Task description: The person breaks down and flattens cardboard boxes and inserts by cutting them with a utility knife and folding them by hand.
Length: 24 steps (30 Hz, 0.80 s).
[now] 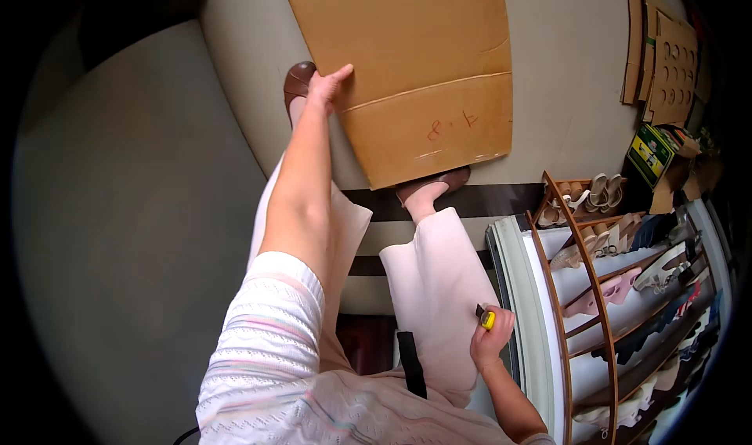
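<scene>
A large brown cardboard sheet [415, 45] lies on the pale floor, with a crease across it and red marks near its lower edge. My left hand [325, 88] is at the sheet's left edge, its thumb on the top face and its fingers partly hidden. Low on the right, over the trouser leg, my right hand [493, 335] is closed round a yellow utility knife [488, 320], whose dark end points up and left, away from the cardboard. One brown shoe [298, 81] is beside the sheet's left edge; the other [458, 180] is at its lower edge.
A wooden shoe rack [599, 288] with several pairs of shoes stands at the right. Behind it, flattened cardboard pieces [674, 69] and a green and yellow box [650, 155] are at the upper right. A grey surface [133, 210] fills the left side.
</scene>
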Motion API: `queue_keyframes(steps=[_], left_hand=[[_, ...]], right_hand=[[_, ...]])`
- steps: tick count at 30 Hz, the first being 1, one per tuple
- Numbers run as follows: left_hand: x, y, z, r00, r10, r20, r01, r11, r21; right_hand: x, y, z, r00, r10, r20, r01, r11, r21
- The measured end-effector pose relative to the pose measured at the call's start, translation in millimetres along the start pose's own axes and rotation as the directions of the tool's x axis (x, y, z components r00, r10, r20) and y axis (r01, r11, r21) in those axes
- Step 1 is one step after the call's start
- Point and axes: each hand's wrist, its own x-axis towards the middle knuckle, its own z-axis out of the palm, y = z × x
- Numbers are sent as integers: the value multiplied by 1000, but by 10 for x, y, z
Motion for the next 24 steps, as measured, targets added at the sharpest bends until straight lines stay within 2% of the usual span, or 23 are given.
queue_keyframes(steps=[3,6,9,10,14,17,19,24], left_hand=[[207,-181,-70,999,-35,24,38,990,-134],[287,-223,-125,993,-58,106,75,984,-160],[337,-244,-150,959,-182,215,218,963,-158],[323,-255,-122,958,-159,239,201,966,-164],[278,-206,-22,905,-265,333,308,947,-85],[113,-236,139,899,-194,393,249,964,-94],[-33,-257,305,911,-223,346,261,963,-67],[-555,-333,936,981,-11,194,49,980,-192]], right_hand=[[2,24,-22,1000,14,16,-14,1000,-1],[13,33,-23,999,25,22,-25,1000,-4],[15,60,5,1000,31,-3,-31,999,-13],[14,72,14,999,35,-17,-35,999,-4],[-21,99,30,998,47,-46,-46,999,10],[-49,65,40,997,32,-67,-30,999,35],[-80,79,80,996,14,-84,-12,999,33],[-123,64,115,994,-10,-111,14,999,38]])
